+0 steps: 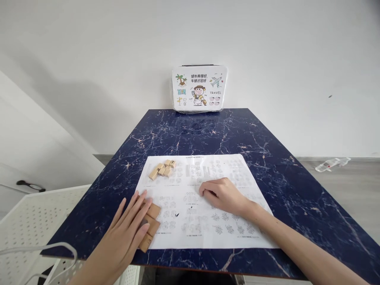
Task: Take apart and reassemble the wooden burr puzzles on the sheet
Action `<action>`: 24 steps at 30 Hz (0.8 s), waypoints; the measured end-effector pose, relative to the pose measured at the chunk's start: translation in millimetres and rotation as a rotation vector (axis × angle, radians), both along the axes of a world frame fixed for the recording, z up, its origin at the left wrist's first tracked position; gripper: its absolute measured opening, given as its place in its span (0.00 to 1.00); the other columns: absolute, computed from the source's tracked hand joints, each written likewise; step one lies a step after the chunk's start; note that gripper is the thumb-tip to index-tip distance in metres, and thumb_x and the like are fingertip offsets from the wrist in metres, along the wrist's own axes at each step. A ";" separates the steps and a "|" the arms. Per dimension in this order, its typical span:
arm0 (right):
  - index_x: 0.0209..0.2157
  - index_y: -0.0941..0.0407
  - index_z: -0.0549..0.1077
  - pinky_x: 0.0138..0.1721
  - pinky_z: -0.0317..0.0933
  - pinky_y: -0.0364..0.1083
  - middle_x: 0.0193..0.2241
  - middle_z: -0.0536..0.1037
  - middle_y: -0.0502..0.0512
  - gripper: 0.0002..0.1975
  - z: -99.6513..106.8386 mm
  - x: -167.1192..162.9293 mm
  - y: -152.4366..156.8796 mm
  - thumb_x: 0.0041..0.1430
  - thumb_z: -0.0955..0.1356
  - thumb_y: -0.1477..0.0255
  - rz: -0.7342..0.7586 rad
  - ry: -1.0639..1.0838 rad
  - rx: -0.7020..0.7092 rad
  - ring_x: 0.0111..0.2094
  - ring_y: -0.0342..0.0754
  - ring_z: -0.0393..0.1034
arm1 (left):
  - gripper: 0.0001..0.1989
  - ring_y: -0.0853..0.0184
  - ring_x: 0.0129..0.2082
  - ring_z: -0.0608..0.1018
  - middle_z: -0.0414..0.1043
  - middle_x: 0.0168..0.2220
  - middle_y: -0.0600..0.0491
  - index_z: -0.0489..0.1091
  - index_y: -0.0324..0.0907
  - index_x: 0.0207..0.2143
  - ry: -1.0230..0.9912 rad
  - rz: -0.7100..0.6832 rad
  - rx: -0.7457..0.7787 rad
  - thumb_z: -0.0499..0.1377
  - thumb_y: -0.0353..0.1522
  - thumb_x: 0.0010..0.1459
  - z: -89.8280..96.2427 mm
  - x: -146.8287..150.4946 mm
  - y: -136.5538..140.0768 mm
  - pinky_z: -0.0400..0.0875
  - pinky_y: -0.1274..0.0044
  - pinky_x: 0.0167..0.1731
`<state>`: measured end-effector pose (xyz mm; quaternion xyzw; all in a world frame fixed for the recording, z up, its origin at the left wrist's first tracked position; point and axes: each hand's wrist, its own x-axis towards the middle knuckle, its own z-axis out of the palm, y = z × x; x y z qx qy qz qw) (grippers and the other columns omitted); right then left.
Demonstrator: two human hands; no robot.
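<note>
My left hand lies flat with fingers spread over a row of brown wooden blocks at the left edge of a printed white sheet. Its fingers cover part of the row. Near the middle of the sheet rests my right hand, its fingers curled inward. Whatever those fingers may hold is hidden from view. Several smaller pale wooden blocks sit close together on the sheet's upper left, apart from both hands; a dark mark shows on one. Faint rows of line drawings cover the paper.
A dark blue marble-patterned table carries the sheet. At its far edge, a white case with cartoon prints stands against the wall. White perforated furniture with a white cable is at left. A clear plastic item lies on the floor.
</note>
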<state>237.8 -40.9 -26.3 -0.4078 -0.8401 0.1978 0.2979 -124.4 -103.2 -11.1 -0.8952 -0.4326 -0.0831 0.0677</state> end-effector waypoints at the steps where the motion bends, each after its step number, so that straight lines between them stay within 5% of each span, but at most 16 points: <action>1: 0.32 0.54 0.76 0.29 0.56 0.44 0.28 0.81 0.47 0.14 0.1 0.3 -0.2 0.65 0.61 0.80 -0.002 -0.001 -0.002 0.25 0.40 0.68 | 0.35 0.53 0.75 0.56 0.47 0.77 0.51 0.38 0.48 0.78 0.013 -0.007 0.004 0.47 0.34 0.74 0.7 7.4 -1.8 0.53 0.54 0.74; 16: 0.35 0.54 0.77 0.32 0.58 0.43 0.29 0.82 0.48 0.14 0.5 3.4 1.3 0.68 0.62 0.79 -0.001 -0.030 0.045 0.26 0.42 0.71 | 0.35 0.50 0.76 0.52 0.42 0.78 0.51 0.33 0.53 0.78 -0.159 0.002 -0.136 0.47 0.39 0.76 -1.6 116.3 1.2 0.59 0.51 0.72; 24: 0.42 0.55 0.77 0.29 0.57 0.43 0.30 0.81 0.50 0.13 6.6 5.7 -1.0 0.71 0.61 0.77 0.003 -0.025 0.077 0.25 0.42 0.69 | 0.33 0.54 0.74 0.61 0.53 0.76 0.54 0.39 0.59 0.77 -0.308 0.068 -0.257 0.49 0.38 0.76 4.7 113.1 4.4 0.72 0.60 0.66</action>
